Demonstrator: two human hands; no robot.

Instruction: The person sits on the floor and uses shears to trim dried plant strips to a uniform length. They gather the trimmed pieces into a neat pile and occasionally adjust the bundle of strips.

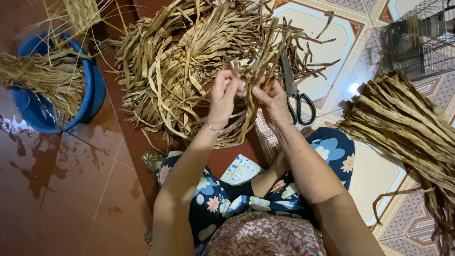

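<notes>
My left hand (222, 97) and my right hand (272, 102) are both raised over a big loose pile of dried brown plant strips (189, 61) on the floor. Each hand pinches a few of these strips (258, 78) between thumb and fingers, and the strips run up and away from my fingertips. A thin bracelet circles my left wrist. Black-handled scissors (296, 97) lie on the tiled floor just right of my right hand, blades pointing away from me.
A blue basin (92, 90) holding wet fibres stands at the far left on wet red tiles. A tidy bundle of dried strips (407, 128) lies at the right. A wire cage (422, 38) sits top right. My knees in floral trousers fill the bottom.
</notes>
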